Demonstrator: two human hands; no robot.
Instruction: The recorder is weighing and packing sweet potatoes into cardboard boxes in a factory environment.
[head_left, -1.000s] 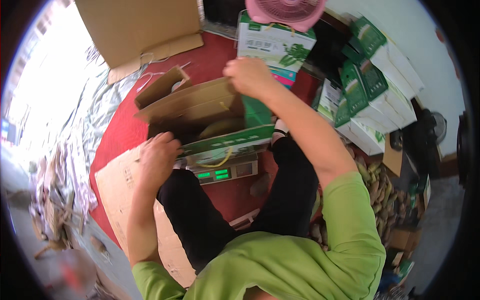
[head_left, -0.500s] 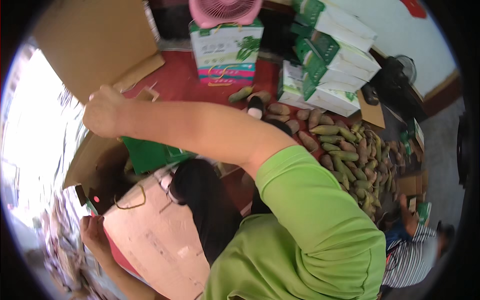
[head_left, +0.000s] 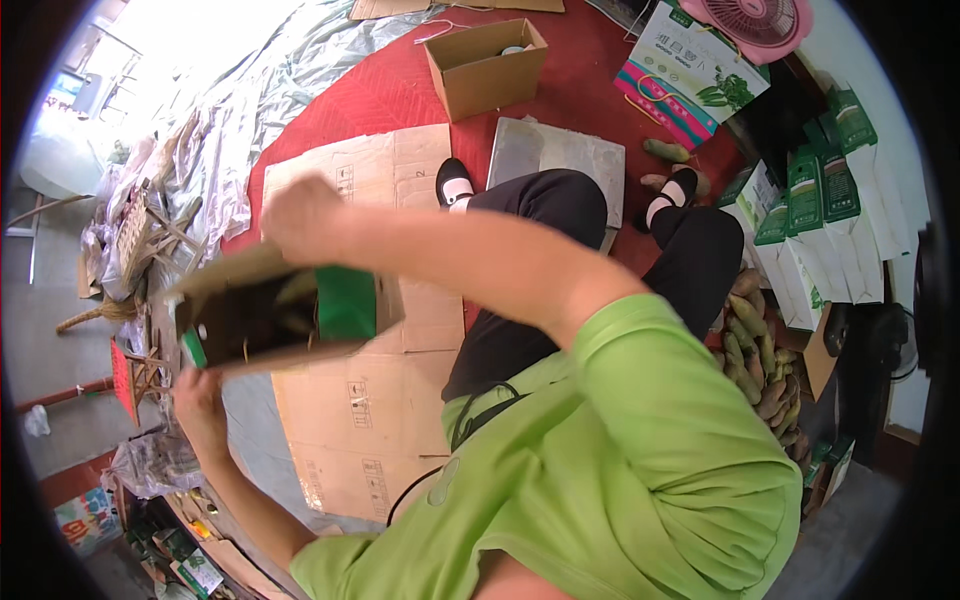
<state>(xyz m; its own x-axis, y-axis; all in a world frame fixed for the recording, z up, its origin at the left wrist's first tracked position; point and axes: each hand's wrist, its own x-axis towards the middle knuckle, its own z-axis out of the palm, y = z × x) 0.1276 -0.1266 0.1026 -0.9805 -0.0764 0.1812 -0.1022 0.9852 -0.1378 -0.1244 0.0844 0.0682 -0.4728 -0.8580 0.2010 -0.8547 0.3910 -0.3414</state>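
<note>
My left hand is closed on the near left corner of an open cardboard box. On the box's far edge, my right hand is closed too, though smeared by motion; that arm reaches across in front of me. Inside the box show a green flap, yellow cord handles and a pale green, long vegetable, partly in shadow. The box hangs tilted above a flattened cardboard sheet.
An empty-looking brown box stands on the red floor cover ahead. To the right are a pink fan, white-and-green boxes and a pile of root vegetables. A red stool and a broom lie left.
The view has turned to the left, and the person in stripes is out of sight. Both hands have kept hold of the box, whose open top now faces me more.
</note>
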